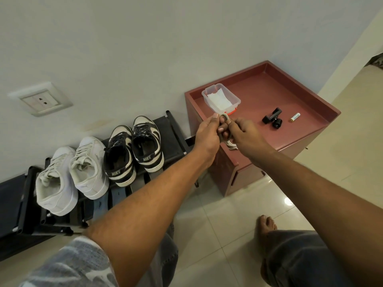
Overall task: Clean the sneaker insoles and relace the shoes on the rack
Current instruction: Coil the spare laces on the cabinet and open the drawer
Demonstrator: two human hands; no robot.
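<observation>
Both hands met over the near left corner of the red cabinet [290, 94], and the white lace [232, 146] lay bunched between them. The left hand [207, 134] had its fingers curled and its thumb pressed down on a loop of the lace, which ringed one fingertip at the top of the bundle. The right hand [247, 133] came in from the other side with its fingers closed round the same coil, so the two sets of knuckles all but touched. A short tail of lace hung out under the right hand, just over the cabinet's edge (how many turns sat inside the grip could not be told). Behind the hands, on the cabinet top, stood a clear plastic tub [207, 94] holding a white cloth [218, 100], and farther right lay a black clamp [272, 118] and a small battery [295, 117], well apart from the lace. To the left, on the black rack [174, 129], a pair of white sneakers [91, 168] stood beside a black-and-white pair [147, 146], heels towards the person.
</observation>
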